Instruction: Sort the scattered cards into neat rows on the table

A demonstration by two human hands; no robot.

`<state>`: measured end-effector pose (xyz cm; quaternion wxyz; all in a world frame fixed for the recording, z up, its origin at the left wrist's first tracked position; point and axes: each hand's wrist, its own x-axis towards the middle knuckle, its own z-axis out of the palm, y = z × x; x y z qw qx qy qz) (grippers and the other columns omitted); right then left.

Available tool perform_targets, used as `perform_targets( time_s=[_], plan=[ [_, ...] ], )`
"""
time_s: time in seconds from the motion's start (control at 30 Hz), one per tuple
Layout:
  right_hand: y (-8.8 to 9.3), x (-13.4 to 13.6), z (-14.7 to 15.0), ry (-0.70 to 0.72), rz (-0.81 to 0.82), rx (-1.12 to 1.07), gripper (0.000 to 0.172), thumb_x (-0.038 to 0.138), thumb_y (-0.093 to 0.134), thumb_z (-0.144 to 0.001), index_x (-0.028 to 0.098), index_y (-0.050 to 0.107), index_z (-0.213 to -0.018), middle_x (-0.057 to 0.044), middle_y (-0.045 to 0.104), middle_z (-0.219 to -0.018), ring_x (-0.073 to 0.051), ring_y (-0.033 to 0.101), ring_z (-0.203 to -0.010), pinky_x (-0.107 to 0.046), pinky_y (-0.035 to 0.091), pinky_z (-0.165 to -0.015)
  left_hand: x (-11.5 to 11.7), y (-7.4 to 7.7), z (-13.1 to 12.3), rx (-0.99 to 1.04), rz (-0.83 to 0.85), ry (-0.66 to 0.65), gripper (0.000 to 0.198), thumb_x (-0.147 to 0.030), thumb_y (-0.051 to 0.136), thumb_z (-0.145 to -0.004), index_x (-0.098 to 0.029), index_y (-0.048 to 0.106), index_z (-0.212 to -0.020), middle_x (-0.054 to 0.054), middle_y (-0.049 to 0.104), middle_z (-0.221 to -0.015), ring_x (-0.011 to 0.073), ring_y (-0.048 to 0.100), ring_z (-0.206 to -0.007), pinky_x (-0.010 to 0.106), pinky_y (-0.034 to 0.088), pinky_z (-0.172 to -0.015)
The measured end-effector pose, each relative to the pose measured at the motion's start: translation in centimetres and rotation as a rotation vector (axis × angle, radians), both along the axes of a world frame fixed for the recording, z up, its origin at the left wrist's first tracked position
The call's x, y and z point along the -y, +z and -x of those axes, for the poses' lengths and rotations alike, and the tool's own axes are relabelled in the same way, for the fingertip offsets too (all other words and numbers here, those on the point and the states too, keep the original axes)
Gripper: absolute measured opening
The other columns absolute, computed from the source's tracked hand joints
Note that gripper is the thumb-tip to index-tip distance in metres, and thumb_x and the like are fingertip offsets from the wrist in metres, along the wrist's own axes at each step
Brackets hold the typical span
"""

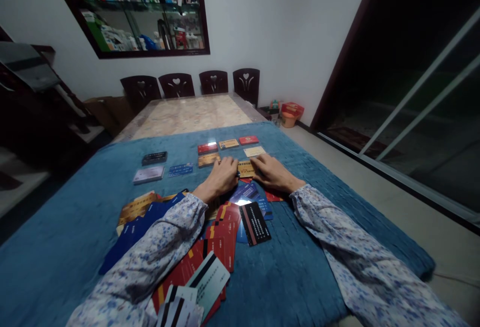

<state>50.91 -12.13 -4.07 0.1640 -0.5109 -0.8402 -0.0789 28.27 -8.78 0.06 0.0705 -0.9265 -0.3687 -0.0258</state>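
A gold VIP card (246, 170) lies between my hands, low over the blue cloth. My left hand (223, 177) is closed with its fingertips at the card's left edge, and my right hand (273, 171) grips its right edge with curled fingers. Just beyond my hands are a tan card (229, 143), a cream card (254, 152) and red cards (249, 140). Nearer me, loose cards overlap: red ones (225, 232), a black one (255, 223), pale grey ones (210, 277) and dark blue ones (144, 224). My left forearm covers part of this spread.
The blue cloth (300, 257) covers the near part of a marble-patterned table (195, 112). To the left sit a black card stack (154, 158), a pale stack (148, 174) and a blue card (180, 169). Dark chairs (213, 82) line the far end.
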Motion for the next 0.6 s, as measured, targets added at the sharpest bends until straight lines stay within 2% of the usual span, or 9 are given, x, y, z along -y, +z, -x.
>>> perform_targets(
  time_s=[0.2,0.37,0.6],
  plan=[
    [1.1,0.3,0.4,-0.028,-0.029,0.058,0.053,0.039,0.061,-0.094,0.011,0.054,-0.138,-0.021,0.055,-0.128,-0.032,0.049,-0.112,-0.041,0.044,-0.085,0.0,0.1,0.1,-0.005,-0.036,-0.001,0.038,-0.025,0.054,-0.093,-0.013,0.055,-0.128,0.019,0.059,-0.131,0.0332,0.052,-0.122,0.048,0.042,-0.101],
    [1.9,0.3,0.6,-0.025,0.025,0.084,0.050,0.038,0.063,-0.092,0.011,0.057,-0.134,-0.021,0.058,-0.129,-0.032,0.047,-0.112,-0.041,0.043,-0.085,0.0,0.2,0.2,0.000,-0.035,-0.017,0.038,-0.027,0.056,-0.093,-0.013,0.056,-0.128,0.018,0.060,-0.128,0.0325,0.053,-0.121,0.047,0.042,-0.101],
    [2.7,-1.4,0.3,0.046,0.049,0.052,0.037,0.031,0.068,-0.087,0.015,0.063,-0.121,-0.017,0.059,-0.121,-0.030,0.047,-0.109,-0.040,0.043,-0.087,-1.0,1.3,0.6,-0.055,-0.017,-0.021,0.033,-0.031,0.059,-0.092,-0.015,0.060,-0.121,0.016,0.063,-0.124,0.0322,0.054,-0.120,0.046,0.044,-0.099]
  ],
)
